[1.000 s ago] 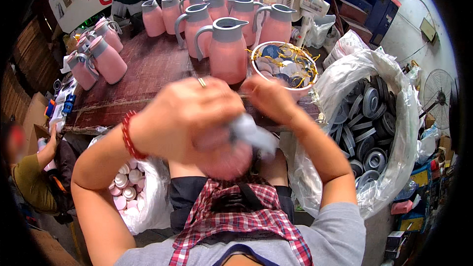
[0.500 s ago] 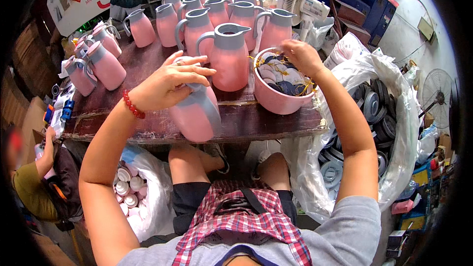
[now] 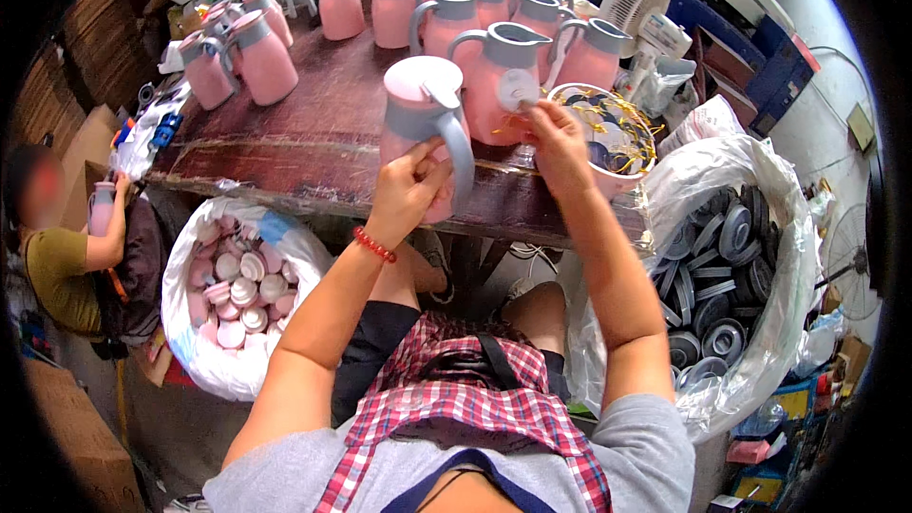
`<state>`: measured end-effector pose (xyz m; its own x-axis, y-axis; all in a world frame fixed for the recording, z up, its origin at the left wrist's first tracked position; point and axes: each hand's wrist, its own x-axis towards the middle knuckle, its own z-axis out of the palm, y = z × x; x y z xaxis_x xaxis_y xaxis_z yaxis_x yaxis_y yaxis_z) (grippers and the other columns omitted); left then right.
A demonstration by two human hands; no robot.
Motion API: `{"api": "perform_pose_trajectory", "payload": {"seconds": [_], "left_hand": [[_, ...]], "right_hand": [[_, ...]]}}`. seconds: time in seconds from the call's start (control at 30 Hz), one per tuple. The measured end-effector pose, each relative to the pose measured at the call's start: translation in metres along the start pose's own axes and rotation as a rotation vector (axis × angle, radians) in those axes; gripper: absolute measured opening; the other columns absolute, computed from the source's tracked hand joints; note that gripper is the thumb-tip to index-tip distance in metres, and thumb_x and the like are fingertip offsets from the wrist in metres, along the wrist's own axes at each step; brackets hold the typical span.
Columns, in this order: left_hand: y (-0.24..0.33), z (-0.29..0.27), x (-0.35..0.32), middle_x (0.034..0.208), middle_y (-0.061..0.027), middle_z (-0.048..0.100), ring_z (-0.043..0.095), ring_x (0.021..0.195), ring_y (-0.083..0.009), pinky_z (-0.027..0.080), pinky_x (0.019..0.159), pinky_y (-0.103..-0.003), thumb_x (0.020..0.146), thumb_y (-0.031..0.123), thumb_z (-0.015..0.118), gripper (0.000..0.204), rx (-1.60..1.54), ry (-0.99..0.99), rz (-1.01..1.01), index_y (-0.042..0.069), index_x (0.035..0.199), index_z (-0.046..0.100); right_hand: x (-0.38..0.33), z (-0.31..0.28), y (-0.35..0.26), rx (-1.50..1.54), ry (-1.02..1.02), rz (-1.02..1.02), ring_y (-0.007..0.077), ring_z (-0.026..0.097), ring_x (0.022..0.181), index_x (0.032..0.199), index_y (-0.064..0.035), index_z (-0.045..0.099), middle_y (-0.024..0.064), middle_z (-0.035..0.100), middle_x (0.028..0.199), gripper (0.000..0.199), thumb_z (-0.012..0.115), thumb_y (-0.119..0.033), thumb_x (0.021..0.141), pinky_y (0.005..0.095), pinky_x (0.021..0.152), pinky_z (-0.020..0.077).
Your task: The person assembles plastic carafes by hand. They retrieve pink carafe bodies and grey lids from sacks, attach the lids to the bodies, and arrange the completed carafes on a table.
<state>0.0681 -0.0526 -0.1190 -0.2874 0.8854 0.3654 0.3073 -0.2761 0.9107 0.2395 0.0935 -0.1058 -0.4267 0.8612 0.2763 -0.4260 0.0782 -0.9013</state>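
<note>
My left hand is closed on a pink jug with a grey collar, a grey handle and a pale pink lid. The jug is near the table's front edge, its handle turned toward me. Between the fingertips of my right hand is a round whitish tag with a thin gold string. The tag is held up in front of another pink jug, whose top is uncovered. Just right of that hand stands a pink bowl of round dark and pale tags with gold strings.
Several uncovered pink jugs crowd the table's far side; more stand at left. Beside my legs are a bag of pink and white lids and a bag of dark grey lids. A white fan stands behind. A co-worker is at left.
My left hand has gone from the jug's top to its handle side, and the jug is turned with its handle toward me. My right hand has left the bowl with a tag.
</note>
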Motion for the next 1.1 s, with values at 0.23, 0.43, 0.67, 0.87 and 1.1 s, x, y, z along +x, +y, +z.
{"api": "perform_pose_trajectory", "payload": {"seconds": [0.23, 0.43, 0.67, 0.87, 1.1], "left_hand": [[-0.001, 0.007, 0.004, 0.065, -0.0011, 0.058, 0.051, 0.053, -0.0058, 0.039, 0.047, -0.021, 0.089, 0.011, 0.057, 0.021, -0.127, -0.024, -0.058, -0.004, 0.103, 0.063], [0.004, -0.002, 0.003, 0.073, -0.0005, 0.063, 0.054, 0.064, -0.0055, 0.042, 0.056, -0.020, 0.092, 0.014, 0.054, 0.020, -0.395, 0.212, -0.071, 0.000, 0.097, 0.068], [0.006, 0.004, 0.001, 0.083, -0.0037, 0.067, 0.058, 0.073, -0.0068, 0.045, 0.064, -0.020, 0.093, 0.015, 0.054, 0.021, -0.261, 0.250, -0.051, 0.001, 0.099, 0.067], [-0.003, -0.008, 0.005, 0.090, -0.0058, 0.067, 0.063, 0.082, -0.0129, 0.049, 0.070, -0.026, 0.091, 0.014, 0.051, 0.019, -0.883, 0.207, -0.188, 0.002, 0.096, 0.064], [-0.008, -0.022, 0.015, 0.095, -0.0100, 0.065, 0.062, 0.089, -0.0207, 0.049, 0.079, -0.036, 0.089, 0.018, 0.048, 0.019, -0.505, 0.370, 0.125, 0.003, 0.093, 0.060]], "right_hand": [[-0.032, 0.055, 0.047, 0.321, 0.011, 0.050, 0.0057, 0.060, 0.080, 0.100, -0.0070, 0.064, 0.0016, 0.068, 0.091, 0.017, 0.063, -0.018, 0.088, 0.0194, 0.064, 0.0420], [-0.033, 0.056, 0.041, 0.422, 0.091, 0.052, 0.0082, 0.060, 0.079, 0.098, -0.0065, 0.062, 0.0032, 0.066, 0.095, 0.012, 0.060, -0.015, 0.089, 0.0207, 0.061, 0.0433], [-0.035, 0.058, 0.037, 0.427, -0.028, 0.034, 0.0114, 0.062, 0.080, 0.100, -0.0055, 0.061, 0.0050, 0.066, 0.094, 0.013, 0.060, -0.014, 0.090, 0.0238, 0.063, 0.0461], [-0.037, 0.062, 0.038, 0.462, -0.011, 0.052, 0.0128, 0.063, 0.079, 0.100, -0.0057, 0.061, 0.0049, 0.066, 0.090, 0.014, 0.060, -0.015, 0.090, 0.0259, 0.066, 0.0479], [-0.033, 0.059, 0.040, 0.426, 0.008, 0.004, 0.0104, 0.060, 0.075, 0.098, -0.0043, 0.061, 0.0041, 0.065, 0.085, 0.014, 0.060, -0.015, 0.090, 0.0229, 0.062, 0.0441]]}}
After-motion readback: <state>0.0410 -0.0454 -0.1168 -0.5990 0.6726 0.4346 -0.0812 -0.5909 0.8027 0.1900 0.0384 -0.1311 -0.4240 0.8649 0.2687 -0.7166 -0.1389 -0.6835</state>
